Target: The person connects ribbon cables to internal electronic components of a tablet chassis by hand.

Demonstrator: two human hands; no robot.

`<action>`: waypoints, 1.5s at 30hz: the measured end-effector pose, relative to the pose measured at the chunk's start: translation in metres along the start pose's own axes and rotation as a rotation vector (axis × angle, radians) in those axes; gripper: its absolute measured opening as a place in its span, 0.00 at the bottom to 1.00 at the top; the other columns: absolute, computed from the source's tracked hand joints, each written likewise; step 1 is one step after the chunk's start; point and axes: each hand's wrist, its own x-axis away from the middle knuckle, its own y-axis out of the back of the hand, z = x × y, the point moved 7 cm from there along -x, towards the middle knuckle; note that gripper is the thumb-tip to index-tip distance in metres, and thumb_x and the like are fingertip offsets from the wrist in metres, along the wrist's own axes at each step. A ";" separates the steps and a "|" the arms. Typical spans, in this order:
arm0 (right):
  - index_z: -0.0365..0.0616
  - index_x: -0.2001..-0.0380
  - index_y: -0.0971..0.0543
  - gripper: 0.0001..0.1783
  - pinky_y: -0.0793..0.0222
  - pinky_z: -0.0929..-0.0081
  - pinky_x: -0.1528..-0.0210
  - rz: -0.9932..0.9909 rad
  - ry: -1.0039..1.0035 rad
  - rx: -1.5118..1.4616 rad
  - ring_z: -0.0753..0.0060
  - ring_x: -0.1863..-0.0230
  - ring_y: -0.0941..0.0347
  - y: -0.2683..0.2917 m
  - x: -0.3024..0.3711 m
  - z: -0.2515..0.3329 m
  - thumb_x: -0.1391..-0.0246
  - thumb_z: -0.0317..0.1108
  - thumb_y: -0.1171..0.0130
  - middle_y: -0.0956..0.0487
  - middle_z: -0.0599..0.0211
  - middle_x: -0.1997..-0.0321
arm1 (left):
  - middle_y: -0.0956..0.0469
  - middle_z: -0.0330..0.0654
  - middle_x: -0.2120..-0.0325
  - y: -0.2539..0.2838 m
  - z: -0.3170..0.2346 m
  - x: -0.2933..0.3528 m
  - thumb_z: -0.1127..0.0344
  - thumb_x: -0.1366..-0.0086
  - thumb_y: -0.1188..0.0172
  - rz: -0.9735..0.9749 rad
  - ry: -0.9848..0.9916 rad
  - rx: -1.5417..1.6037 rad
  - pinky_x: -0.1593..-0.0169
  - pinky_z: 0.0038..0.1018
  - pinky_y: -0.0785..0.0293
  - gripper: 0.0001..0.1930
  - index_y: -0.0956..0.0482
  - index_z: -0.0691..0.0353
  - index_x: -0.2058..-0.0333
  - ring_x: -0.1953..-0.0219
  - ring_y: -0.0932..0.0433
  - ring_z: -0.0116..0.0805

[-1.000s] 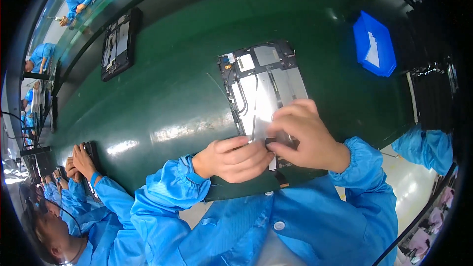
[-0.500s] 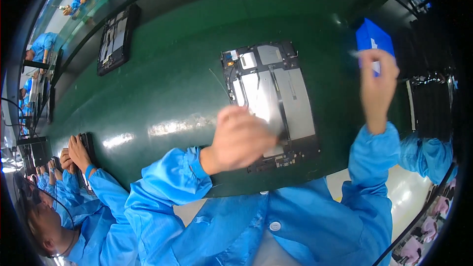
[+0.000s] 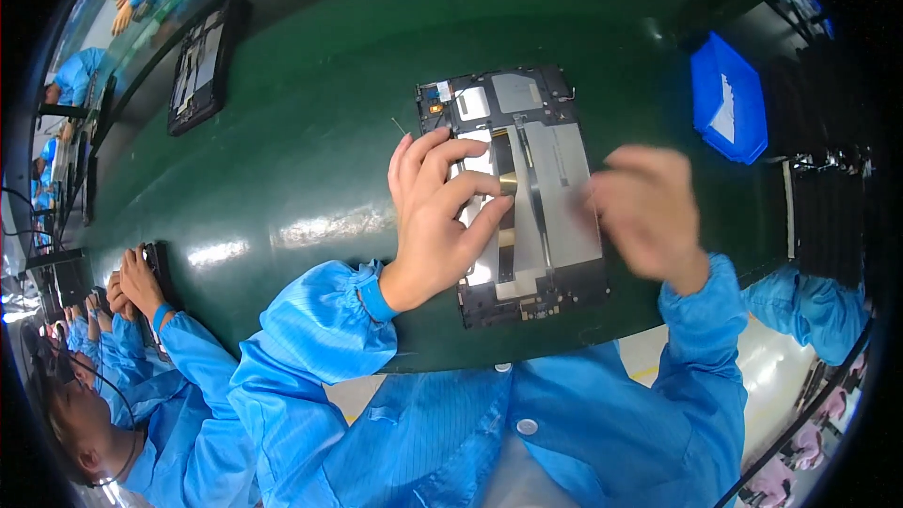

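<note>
Green bench (image 3: 301, 150), near front edge: silver-black rectangular metal device (image 3: 572, 226) | left grip (image 3: 435, 216) pinching black-gold ribbon (image 3: 507, 249); right grip (image 3: 649, 212) blurred, can't tell | likely ribbon-laying, needs alignment

LH (image 3: 437, 212) curled, RH (image 3: 651, 214) blurred

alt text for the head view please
A person's left hand touches a dark strip on an opened flat device on a green table; the right hand is blurred near the device's right edge. A blue tray sits upper right, a similar device upper left.
</note>
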 end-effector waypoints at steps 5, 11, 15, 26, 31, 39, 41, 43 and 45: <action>0.51 0.56 0.18 0.17 0.39 0.58 0.40 0.346 0.187 -0.342 0.59 0.35 0.34 -0.042 0.003 0.059 0.50 0.39 0.35 0.20 0.71 0.47 | 0.27 0.39 0.50 -0.002 0.003 0.000 0.67 0.51 0.29 0.020 0.042 -0.006 0.34 0.53 0.54 0.07 0.19 0.51 0.73 0.38 0.39 0.52; 0.53 0.47 0.23 0.24 0.46 0.52 0.35 0.451 0.053 -0.220 0.57 0.33 0.38 -0.055 0.001 0.054 0.47 0.46 0.39 0.20 0.66 0.48 | 0.29 0.44 0.45 -0.002 0.002 0.003 0.67 0.50 0.30 0.038 0.042 -0.071 0.34 0.48 0.52 0.15 0.20 0.54 0.62 0.37 0.41 0.54; 0.52 0.45 0.24 0.26 0.51 0.47 0.32 0.405 -0.017 -0.074 0.55 0.32 0.40 -0.055 -0.013 0.035 0.48 0.44 0.40 0.19 0.59 0.50 | 0.35 0.50 0.42 -0.002 0.004 0.005 0.70 0.47 0.34 0.007 0.097 -0.051 0.34 0.45 0.51 0.27 0.29 0.58 0.47 0.35 0.45 0.57; 0.50 0.60 0.22 0.15 0.58 0.49 0.34 0.118 -0.372 -0.183 0.46 0.31 0.47 -0.048 0.002 0.018 0.53 0.38 0.35 0.30 0.57 0.39 | 0.34 0.46 0.44 0.007 -0.004 0.004 0.67 0.44 0.36 -0.082 0.004 -0.047 0.34 0.52 0.54 0.18 0.25 0.55 0.53 0.36 0.44 0.55; 0.49 0.69 0.22 0.11 0.55 0.50 0.36 0.068 -0.388 -0.200 0.50 0.33 0.44 -0.043 0.007 0.025 0.57 0.34 0.32 0.28 0.64 0.43 | 0.24 0.32 0.57 0.013 -0.036 0.007 0.63 0.49 0.32 0.004 -0.144 -0.086 0.34 0.54 0.55 0.09 0.18 0.45 0.67 0.46 0.31 0.42; 0.52 0.74 0.20 0.10 0.44 0.60 0.43 -0.014 -0.311 -0.287 0.66 0.54 0.27 -0.035 0.011 0.033 0.64 0.26 0.33 0.22 0.75 0.69 | 0.20 0.24 0.70 0.010 -0.075 0.035 0.60 0.51 0.33 -0.128 -0.587 -0.161 0.37 0.44 0.47 0.09 0.15 0.42 0.68 0.59 0.24 0.28; 0.51 0.74 0.20 0.10 0.43 0.61 0.44 -0.027 -0.273 -0.270 0.67 0.55 0.27 -0.035 0.012 0.036 0.64 0.26 0.33 0.22 0.74 0.69 | 0.20 0.23 0.70 0.012 -0.078 0.036 0.60 0.50 0.35 -0.146 -0.622 -0.199 0.37 0.43 0.47 0.08 0.15 0.41 0.68 0.60 0.24 0.27; 0.50 0.73 0.19 0.09 0.42 0.62 0.44 -0.038 -0.239 -0.270 0.67 0.57 0.27 -0.032 0.009 0.039 0.62 0.26 0.33 0.21 0.73 0.69 | 0.21 0.24 0.70 0.012 -0.079 0.037 0.62 0.49 0.37 -0.155 -0.658 -0.232 0.38 0.40 0.45 0.09 0.15 0.39 0.67 0.60 0.24 0.25; 0.50 0.72 0.19 0.09 0.42 0.63 0.44 -0.036 -0.279 -0.361 0.67 0.56 0.27 -0.033 0.010 0.034 0.61 0.26 0.33 0.21 0.72 0.68 | 0.21 0.24 0.69 0.012 -0.081 0.040 0.62 0.49 0.37 -0.159 -0.711 -0.274 0.38 0.39 0.45 0.10 0.15 0.40 0.67 0.60 0.24 0.24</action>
